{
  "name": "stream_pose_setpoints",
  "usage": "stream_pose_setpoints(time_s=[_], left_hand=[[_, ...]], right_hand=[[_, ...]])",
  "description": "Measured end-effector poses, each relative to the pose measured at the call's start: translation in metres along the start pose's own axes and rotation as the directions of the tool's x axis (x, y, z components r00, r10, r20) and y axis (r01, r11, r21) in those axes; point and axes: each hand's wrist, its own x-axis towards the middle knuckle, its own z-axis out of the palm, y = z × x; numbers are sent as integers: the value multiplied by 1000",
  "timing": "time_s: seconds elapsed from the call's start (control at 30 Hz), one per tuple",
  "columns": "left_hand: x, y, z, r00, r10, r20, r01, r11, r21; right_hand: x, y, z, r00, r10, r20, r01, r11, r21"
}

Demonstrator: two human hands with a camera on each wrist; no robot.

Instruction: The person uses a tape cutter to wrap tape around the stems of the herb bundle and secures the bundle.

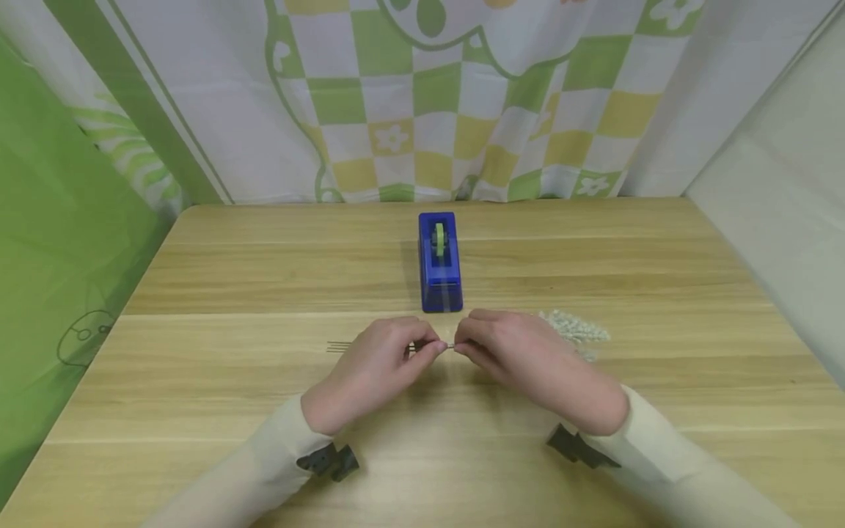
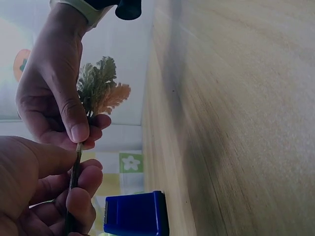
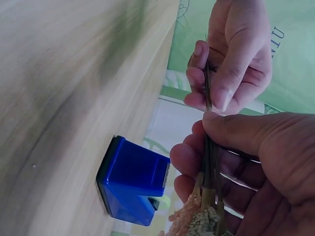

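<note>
Both hands hold a small bunch of thin-stemmed artificial flowers above the table. In the head view my left hand (image 1: 386, 359) pinches the bundled stems (image 1: 339, 346), whose bare ends stick out to the left. My right hand (image 1: 528, 359) grips the same bundle near the flower heads (image 1: 574, 328), and the thumbs almost meet at the middle. A pale band, perhaps tape, shows on the stems (image 2: 75, 169) between the fingertips in the left wrist view. Pinkish and pale green flower heads (image 3: 204, 219) hang beyond the right fingers in the right wrist view.
A blue tape dispenser (image 1: 440, 286) with a greenish roll stands just beyond the hands on the wooden table (image 1: 277, 271). Patterned curtain (image 1: 396, 110) hangs behind the table's back edge. Green cloth (image 1: 59, 242) is at the left, and a pale wall at the right.
</note>
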Motion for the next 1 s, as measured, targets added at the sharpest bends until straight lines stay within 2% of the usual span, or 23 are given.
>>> stream_pose_setpoints(time_s=[0.17,0.37,0.63,0.87,1.0], left_hand=[[1,-1,2,1000,29,-2,-29,999,39],[2,-1,3,999,34,-15,-33,998,62],[3,0,3,998,52,-39,-50,996,68],[3,0,5,998,54,-43,-51,996,79],[3,0,4,998,39,-40,-36,997,73]], right_hand=[[0,0,2,1000,6,-7,-6,1000,-6],[1,1,4,1000,18,-4,-18,1000,-13],[1,0,1,996,72,59,-72,997,3],[0,2,1,998,39,45,-37,998,-44],[1,3,2,999,33,23,-32,999,-37]])
